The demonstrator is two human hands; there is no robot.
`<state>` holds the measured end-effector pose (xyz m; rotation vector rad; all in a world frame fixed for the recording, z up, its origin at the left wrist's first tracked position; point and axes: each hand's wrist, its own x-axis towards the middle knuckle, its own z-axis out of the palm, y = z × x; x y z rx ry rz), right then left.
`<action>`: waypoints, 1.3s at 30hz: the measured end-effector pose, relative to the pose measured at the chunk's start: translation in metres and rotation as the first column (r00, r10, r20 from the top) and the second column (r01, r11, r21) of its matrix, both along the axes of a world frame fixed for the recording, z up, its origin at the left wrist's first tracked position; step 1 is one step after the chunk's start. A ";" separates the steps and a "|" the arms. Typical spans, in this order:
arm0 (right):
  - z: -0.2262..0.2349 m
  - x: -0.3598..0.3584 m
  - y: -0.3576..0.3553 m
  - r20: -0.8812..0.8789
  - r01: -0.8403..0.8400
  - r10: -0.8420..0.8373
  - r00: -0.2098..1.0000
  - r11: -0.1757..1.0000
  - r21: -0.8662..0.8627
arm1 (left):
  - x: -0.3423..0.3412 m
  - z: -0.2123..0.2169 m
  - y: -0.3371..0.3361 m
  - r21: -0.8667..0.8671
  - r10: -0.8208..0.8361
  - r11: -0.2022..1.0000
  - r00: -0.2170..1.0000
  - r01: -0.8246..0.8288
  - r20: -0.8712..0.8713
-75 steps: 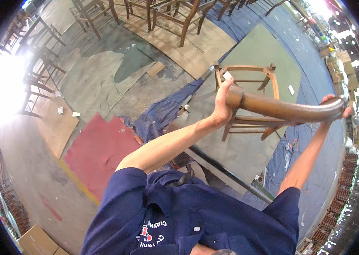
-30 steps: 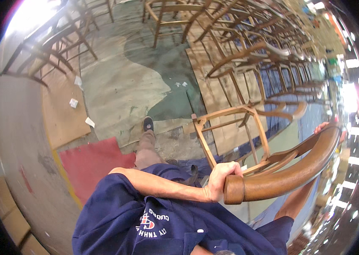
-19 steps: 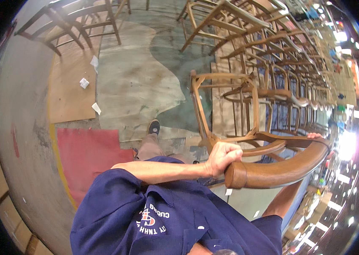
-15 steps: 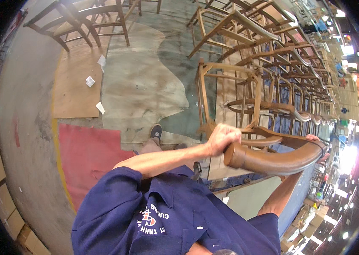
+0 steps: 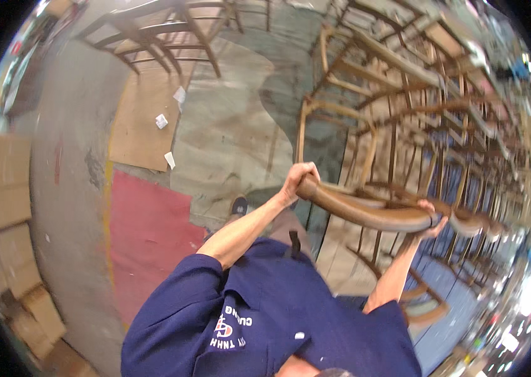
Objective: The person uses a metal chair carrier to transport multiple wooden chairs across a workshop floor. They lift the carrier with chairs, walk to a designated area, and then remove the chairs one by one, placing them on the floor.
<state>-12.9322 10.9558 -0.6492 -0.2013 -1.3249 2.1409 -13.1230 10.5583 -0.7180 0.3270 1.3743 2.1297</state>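
Note:
Both ends of a wooden chair's curved, brown top rail [image 5: 372,213] are in my grip. At the rail's left end, my left hand [image 5: 300,179] is closed with its fingers wrapped around the wood. My right hand [image 5: 430,221] closes on the opposite end, beside a dark band around the rail. The rail slants down to the right in front of my body. The chair's lower parts are hard to separate from the frames behind it.
Rows of wooden chair frames [image 5: 397,75] crowd the right side. More chairs [image 5: 165,34] stand at the far left. A cardboard sheet [image 5: 143,125] and a red sheet [image 5: 146,239] lie on the floor, with paper scraps nearby. Cardboard boxes [image 5: 5,182] are stacked along the left edge.
The chair rail and both my hands have shifted left in the view, and the rail looks smaller. My grip at both ends continues. The surroundings have swung rightward with my head.

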 end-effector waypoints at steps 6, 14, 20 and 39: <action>-0.046 0.044 0.068 0.062 0.099 -0.090 0.994 0.981 -0.166 | 0.010 -0.012 0.064 -0.082 -0.064 0.995 0.998 0.062 -0.027; -0.070 0.030 0.111 0.076 0.118 -0.102 0.992 0.959 -0.259 | -0.002 -0.010 0.109 -0.162 -0.202 0.961 0.969 0.224 0.146; -0.081 0.041 0.076 0.118 0.284 -0.258 0.959 0.869 -0.406 | -0.013 -0.015 0.095 -0.198 -0.256 0.937 0.951 0.288 0.171; -0.294 0.170 -0.055 0.983 -0.638 -0.100 -0.157 0.769 -0.023 | 0.034 -0.114 -0.027 -0.957 -0.628 0.279 0.769 0.080 -0.119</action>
